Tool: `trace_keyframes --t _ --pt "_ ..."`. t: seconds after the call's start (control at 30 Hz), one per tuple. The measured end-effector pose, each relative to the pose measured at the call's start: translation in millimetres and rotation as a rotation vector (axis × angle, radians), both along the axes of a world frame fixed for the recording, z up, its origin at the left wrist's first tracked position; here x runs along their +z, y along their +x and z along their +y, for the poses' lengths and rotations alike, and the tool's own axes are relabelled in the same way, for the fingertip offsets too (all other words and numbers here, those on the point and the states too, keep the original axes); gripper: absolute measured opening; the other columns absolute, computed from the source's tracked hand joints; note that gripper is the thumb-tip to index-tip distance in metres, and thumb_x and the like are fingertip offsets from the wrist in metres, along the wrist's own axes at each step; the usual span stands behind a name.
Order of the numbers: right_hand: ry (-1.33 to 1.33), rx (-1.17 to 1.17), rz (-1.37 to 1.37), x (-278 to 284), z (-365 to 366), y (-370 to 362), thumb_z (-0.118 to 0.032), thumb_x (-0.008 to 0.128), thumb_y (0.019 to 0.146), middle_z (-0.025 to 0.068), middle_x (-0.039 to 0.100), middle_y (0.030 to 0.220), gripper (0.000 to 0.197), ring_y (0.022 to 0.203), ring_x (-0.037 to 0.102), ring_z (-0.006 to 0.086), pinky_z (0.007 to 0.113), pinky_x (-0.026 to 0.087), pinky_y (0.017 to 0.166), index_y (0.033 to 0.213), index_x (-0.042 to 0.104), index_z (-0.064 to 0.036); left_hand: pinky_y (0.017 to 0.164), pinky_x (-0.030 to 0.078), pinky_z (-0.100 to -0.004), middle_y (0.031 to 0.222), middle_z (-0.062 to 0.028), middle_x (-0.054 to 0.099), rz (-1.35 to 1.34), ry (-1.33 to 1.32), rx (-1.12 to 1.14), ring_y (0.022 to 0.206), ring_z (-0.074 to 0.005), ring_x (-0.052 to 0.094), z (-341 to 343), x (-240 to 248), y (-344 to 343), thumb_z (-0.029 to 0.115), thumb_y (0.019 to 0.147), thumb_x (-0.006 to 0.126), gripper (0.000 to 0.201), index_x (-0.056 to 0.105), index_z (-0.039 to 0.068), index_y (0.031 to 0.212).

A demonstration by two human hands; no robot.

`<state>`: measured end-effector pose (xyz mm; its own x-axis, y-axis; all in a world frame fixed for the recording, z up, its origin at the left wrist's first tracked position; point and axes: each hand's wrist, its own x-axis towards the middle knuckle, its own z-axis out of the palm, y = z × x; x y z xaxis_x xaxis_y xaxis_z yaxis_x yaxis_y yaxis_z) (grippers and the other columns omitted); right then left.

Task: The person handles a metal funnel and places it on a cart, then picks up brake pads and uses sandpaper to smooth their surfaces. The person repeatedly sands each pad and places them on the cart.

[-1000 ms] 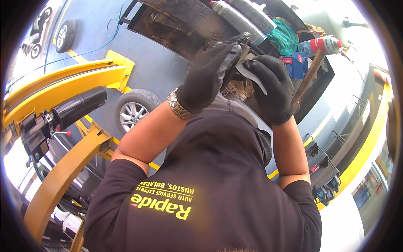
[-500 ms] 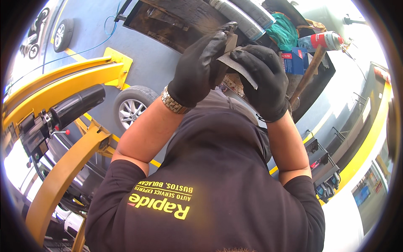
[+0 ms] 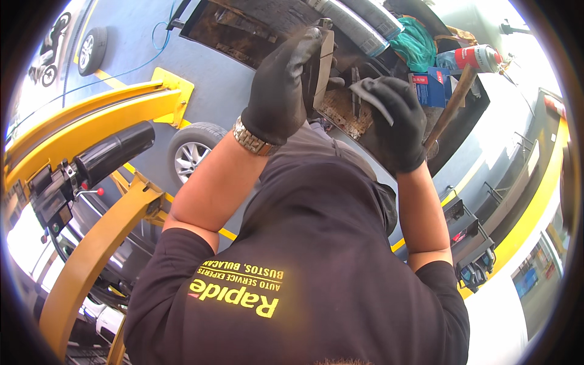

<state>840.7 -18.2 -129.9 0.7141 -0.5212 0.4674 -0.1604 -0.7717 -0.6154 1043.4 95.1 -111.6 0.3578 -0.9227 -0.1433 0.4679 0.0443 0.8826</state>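
Note:
My left hand (image 3: 281,85), in a black glove, grips a brake pad (image 3: 324,68) with its fingers along one side. The pad stands on edge, its grey-brown face turned to the right. My right hand (image 3: 400,125), also gloved in black, is closed on a curved piece of grey sandpaper (image 3: 372,102). A gap separates the sandpaper from the pad. Between the hands, a dark, narrow part (image 3: 356,91) rests on the dirty, brownish surface of the black tray (image 3: 347,115). What kind of part it is I cannot tell.
Spray cans (image 3: 359,33), a green cloth (image 3: 413,45), a blue box (image 3: 431,88) and a red-and-white can (image 3: 477,59) crowd the tray's far right. A wooden handle (image 3: 451,106) slants beside them. A yellow lift arm (image 3: 121,106) and a wheel (image 3: 193,152) are at left.
My right hand has moved right and slightly nearer, taking the sandpaper off the brake pad. My left hand still holds the pad, now more upright.

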Motion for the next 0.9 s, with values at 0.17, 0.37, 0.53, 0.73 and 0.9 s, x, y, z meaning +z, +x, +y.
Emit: trace_keyframes --t 0.17,0.37,0.53,0.73,0.9 --pt "0.039 0.112 -0.001 26 28 18 -0.003 0.083 0.076 0.0082 0.071 0.114 0.042 0.108 0.069 0.0313 0.045 0.056 0.096 0.117 0.077 -0.0115 0.101 0.062 -0.0414 0.135 -0.0175 0.066 -0.56 0.022 -0.064 0.12 -0.0265 0.07 -1 -12 0 -0.002 0.1 0.066 0.052 0.047 -0.003 0.149" --pt "0.015 0.081 0.0 27 29 18 -0.007 0.085 0.076 0.009 0.071 0.113 0.046 0.105 0.069 0.0315 0.045 0.056 0.094 0.12 0.075 -0.0114 0.101 0.061 -0.0406 0.136 -0.0191 0.066 -0.805 -0.111 -0.072 0.119 -0.0256 0.07 -6 -4 2 -0.003 0.098 0.068 0.056 0.047 -0.003 0.15" --pt "-0.014 0.08 -0.016 30 26 20 -0.01 0.086 0.076 0.0099 0.071 0.112 0.044 0.102 0.07 0.0321 0.044 0.057 0.092 0.118 0.076 -0.0094 0.089 0.06 -0.037 0.118 -0.0175 0.071 -0.848 -0.235 0.072 0.099 -0.026 0.074 -15 -2 0 -0.002 0.09 0.073 0.05 0.058 -0.004 0.139" --pt "-0.053 0.109 0.041 35 26 18 -0.01 0.082 0.078 0.0109 0.071 0.113 0.04 0.104 0.07 0.0334 0.045 0.057 0.094 0.118 0.076 -0.0071 0.086 0.06 -0.0301 0.116 -0.012 0.072 -0.181 -0.166 0.096 0.095 -0.0166 0.072 -25 1 -7 0.005 0.102 0.066 0.035 0.063 -0.004 0.135" --pt "-0.112 0.105 0.038 34 21 18 -0.011 0.08 0.078 0.011 0.071 0.112 0.038 0.105 0.07 0.0337 0.046 0.057 0.095 0.116 0.077 -0.0078 0.086 0.06 -0.0274 0.121 -0.0101 0.07 -0.238 -0.18 0.006 0.098 -0.0115 0.07 -25 2 -6 0.009 0.112 0.054 0.029 0.064 -0.003 0.136"
